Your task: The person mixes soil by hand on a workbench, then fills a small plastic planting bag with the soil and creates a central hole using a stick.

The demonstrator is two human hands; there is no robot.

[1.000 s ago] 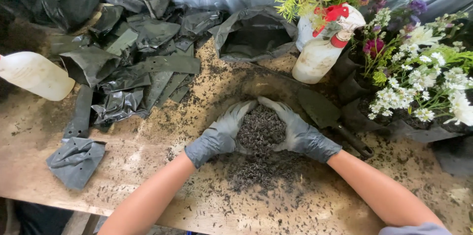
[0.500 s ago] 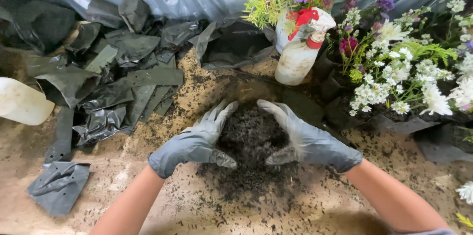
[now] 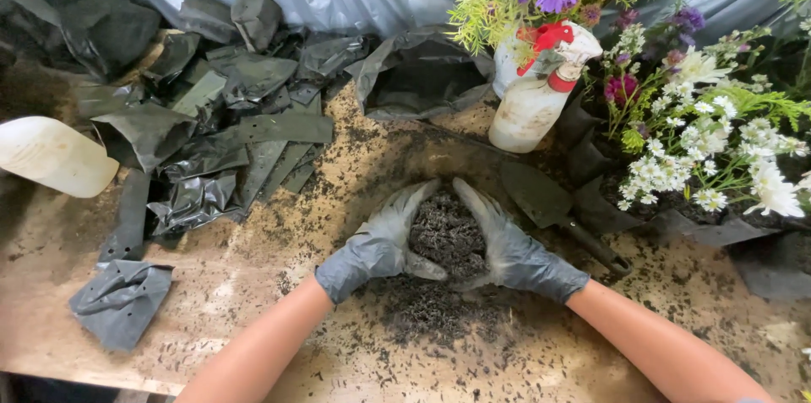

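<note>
While the gloved left hand (image 3: 380, 242) and right hand (image 3: 515, 251) cupped, unclenched, around the soil heap (image 3: 446, 238) at the table's (image 3: 211, 302) middle, loose crumbs could have spilled nearward through that open gap.

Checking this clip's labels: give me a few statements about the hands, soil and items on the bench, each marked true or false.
1. Both hands wear grey gloves. True: the left hand and right hand are gloved.
2. The hands cup a soil pile from both sides. True.
3. The right hand holds the trowel. False: the trowel lies on the bench, right of that hand, untouched.
4. The spray bottle lies flat beside the soil. False: it stands behind the soil, near the flowers.
5. Black bags lie in a heap left of the hands. True.
6. The flowers are left of the soil. False: they are on the right.
</note>
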